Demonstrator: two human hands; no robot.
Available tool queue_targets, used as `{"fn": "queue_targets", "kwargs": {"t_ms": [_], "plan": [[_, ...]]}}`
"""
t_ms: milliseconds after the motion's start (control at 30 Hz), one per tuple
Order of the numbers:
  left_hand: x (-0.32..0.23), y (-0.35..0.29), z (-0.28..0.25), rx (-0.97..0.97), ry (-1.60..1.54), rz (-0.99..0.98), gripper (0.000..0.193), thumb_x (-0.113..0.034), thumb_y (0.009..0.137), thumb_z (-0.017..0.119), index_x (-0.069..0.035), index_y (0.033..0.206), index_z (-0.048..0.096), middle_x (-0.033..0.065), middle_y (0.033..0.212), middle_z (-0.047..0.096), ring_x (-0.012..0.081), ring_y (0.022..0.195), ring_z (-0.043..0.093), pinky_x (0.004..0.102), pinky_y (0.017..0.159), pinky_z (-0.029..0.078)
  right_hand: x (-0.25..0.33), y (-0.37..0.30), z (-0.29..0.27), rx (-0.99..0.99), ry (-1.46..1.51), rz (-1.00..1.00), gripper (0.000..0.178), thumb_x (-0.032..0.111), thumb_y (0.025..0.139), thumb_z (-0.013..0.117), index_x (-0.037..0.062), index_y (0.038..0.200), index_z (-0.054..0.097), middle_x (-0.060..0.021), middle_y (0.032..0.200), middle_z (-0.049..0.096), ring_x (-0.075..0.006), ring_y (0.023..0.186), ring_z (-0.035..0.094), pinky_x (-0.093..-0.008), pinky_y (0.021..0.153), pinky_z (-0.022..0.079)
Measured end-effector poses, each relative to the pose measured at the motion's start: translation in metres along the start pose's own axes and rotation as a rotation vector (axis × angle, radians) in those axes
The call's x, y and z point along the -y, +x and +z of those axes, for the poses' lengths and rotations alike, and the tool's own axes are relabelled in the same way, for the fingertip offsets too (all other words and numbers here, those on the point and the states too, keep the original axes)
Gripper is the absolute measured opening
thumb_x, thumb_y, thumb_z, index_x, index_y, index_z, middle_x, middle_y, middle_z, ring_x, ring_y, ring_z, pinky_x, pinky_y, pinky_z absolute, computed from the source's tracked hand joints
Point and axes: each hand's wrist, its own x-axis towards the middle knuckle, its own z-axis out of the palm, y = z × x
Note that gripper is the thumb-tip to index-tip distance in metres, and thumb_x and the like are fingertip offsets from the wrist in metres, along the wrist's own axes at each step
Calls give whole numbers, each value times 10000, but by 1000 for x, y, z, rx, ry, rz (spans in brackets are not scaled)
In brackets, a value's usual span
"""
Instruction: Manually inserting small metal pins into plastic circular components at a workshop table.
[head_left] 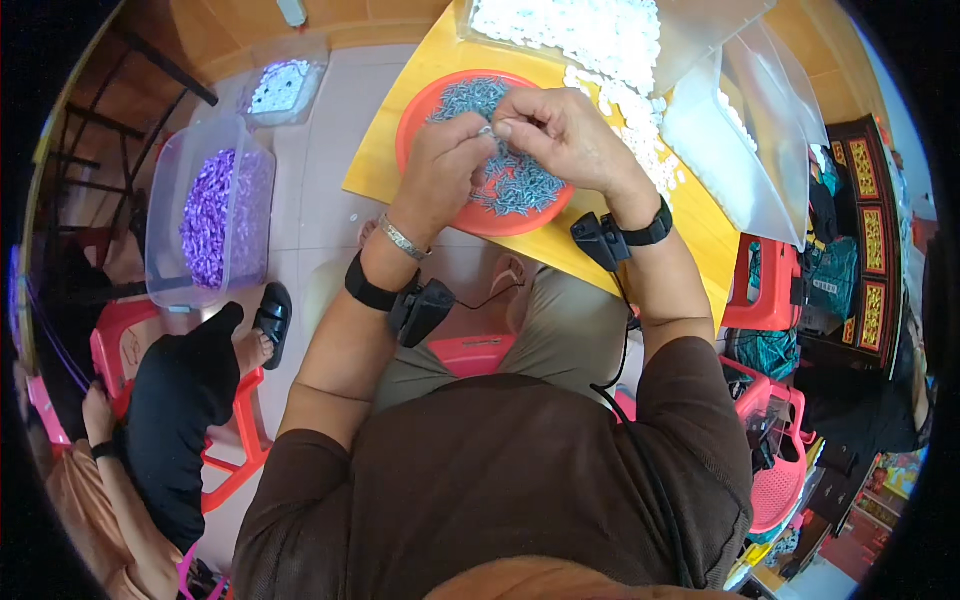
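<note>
Over a red round basin, my two hands meet fingertip to fingertip. My left hand is closed in a pinch, with a small whitish piece showing at its thumb and forefinger. Close against it, my right hand is also pinched; what its fingers hold is too small and covered to name. Many thin grey-blue screw-like pieces fill the basin below. Loose small white discs lie on the yellow tabletop to the right of my right hand.
A clear bin of white pieces stands at the table's far side, another clear bin to its right. On the floor at left are a tub of purple pieces and a smaller box. A person sits at left near a red stool.
</note>
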Motion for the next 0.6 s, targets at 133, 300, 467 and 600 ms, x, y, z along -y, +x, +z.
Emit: {"fn": "queue_targets", "kwargs": {"t_ms": [133, 300, 467, 600], "plan": [[8, 2, -3, -10, 10, 12, 198, -183, 867, 487, -32, 755, 547, 10, 590, 511, 83, 513, 482, 203, 473, 366, -4, 1, 6, -31, 91, 81, 138, 135, 850, 572, 0, 843, 598, -20, 647, 564, -83, 611, 507, -244, 570, 429], [0, 3, -1, -60, -52, -21, 186, -161, 845, 494, -37, 715, 542, 9, 568, 507, 78, 502, 473, 209, 466, 361, -15, -2, -16, -106, -7, 21, 200, 172, 856, 605, 8, 966, 641, -51, 744, 650, -97, 670, 572, -260, 618, 466], [-3, 4, -3, -115, -144, -51, 182, -142, 828, 503, -49, 675, 538, -1, 546, 495, 66, 476, 449, 202, 449, 349, -61, -18, -77, -225, -553, 294, 208, 218, 837, 586, 37, 904, 661, -115, 737, 649, -230, 652, 605, -301, 624, 472], [-2, 5, -2, -104, -158, -53, 180, -150, 825, 509, -56, 674, 539, -2, 546, 495, 60, 479, 453, 193, 449, 347, -95, -23, -83, -88, -588, 467, 196, 203, 746, 622, 47, 852, 676, -141, 752, 653, -274, 679, 620, -340, 633, 482]]}}
